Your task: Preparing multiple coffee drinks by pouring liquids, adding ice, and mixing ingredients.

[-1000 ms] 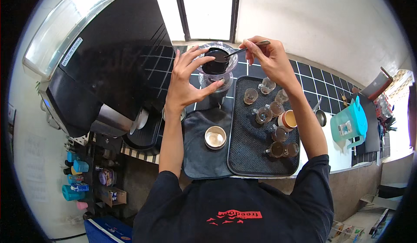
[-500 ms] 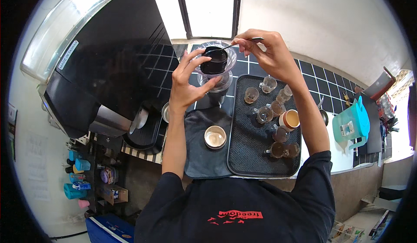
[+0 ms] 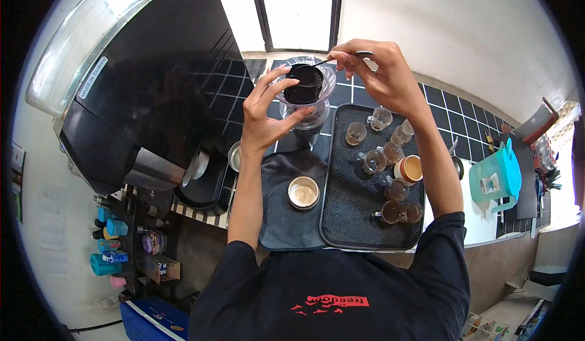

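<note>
My left hand [image 3: 261,114] is closed around a small black cup [image 3: 303,92], fingertips at its rim and thumb low beside it. The cup is tipped over a clear ribbed coffee dripper [image 3: 329,88], its opening facing me; what it holds is too dark to make out. Pinched in my right hand [image 3: 387,76] is a thin metal spoon [image 3: 327,60], slanting down to the left with its bowl end at the cup's far rim. Below the dripper stands a clear vessel [image 3: 315,120], partly hidden by the cup and my left thumb.
A black tray [image 3: 347,222] on the right carries several small glass mugs and a tan cup [image 3: 409,169]. A pale round bowl [image 3: 303,193] rests on a dark cloth [image 3: 283,228]. Left stands a large black machine [image 3: 177,85]; far right, a turquoise pitcher [image 3: 495,173].
The whole scene has shifted slightly rightward in view. Both hands keep their hold on the cup and spoon, with hardly any movement over the dripper.
</note>
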Demonstrator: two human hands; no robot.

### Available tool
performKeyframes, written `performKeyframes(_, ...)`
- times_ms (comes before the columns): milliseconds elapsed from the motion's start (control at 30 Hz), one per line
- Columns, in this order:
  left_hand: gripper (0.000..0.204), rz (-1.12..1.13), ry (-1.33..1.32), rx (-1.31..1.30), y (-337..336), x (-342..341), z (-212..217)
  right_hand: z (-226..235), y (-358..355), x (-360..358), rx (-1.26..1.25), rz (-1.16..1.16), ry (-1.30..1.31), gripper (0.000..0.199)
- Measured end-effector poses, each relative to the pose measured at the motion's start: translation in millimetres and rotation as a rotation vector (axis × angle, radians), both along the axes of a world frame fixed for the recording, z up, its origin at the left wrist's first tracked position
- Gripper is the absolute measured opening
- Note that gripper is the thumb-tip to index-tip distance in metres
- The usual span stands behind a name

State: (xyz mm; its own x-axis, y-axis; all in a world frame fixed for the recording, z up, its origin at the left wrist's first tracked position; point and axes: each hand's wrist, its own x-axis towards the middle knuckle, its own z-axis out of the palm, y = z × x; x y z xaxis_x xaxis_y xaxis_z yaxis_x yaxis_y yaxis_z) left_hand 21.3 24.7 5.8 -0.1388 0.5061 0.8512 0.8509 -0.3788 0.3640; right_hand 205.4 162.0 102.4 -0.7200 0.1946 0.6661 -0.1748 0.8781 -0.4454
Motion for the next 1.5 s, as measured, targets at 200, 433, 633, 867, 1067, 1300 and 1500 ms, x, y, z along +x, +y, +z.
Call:
performKeyframes(200,0.052,-0.004,-0.001,0.004,1.6,0.4,0.7,-4.7,4.7,1.3,-0.002,-0.034,0.012,0.016)
performKeyframes(433,0.052,-0.006,0.006,0.019,0.8,-0.7,0.5,-5.3,2.7,-1.2,-0.001,-0.028,0.013,0.016)
performKeyframes(633,0.050,-0.001,-0.019,0.016,0.9,-1.3,-1.9,-9.7,1.0,-4.0,0.038,-0.042,0.020,0.019)
performKeyframes(867,0.048,0.014,0.008,0.022,0.4,0.9,-0.9,-15.8,2.7,-7.4,-0.013,-0.118,0.029,0.027)
performKeyframes(1067,0.050,0.017,-0.003,0.006,-0.2,1.3,-0.5,-20.1,3.6,-9.9,-0.092,-0.144,0.038,0.029)
performKeyframes(1300,0.051,0.017,-0.008,0.001,-1.1,2.0,0.9,-17.2,-1.6,-12.6,-0.306,-0.101,0.058,0.033)
performKeyframes(1500,0.052,0.027,0.003,-0.008,-2.1,2.5,1.9,-16.5,0.6,-13.3,-0.433,-0.074,0.096,0.034)
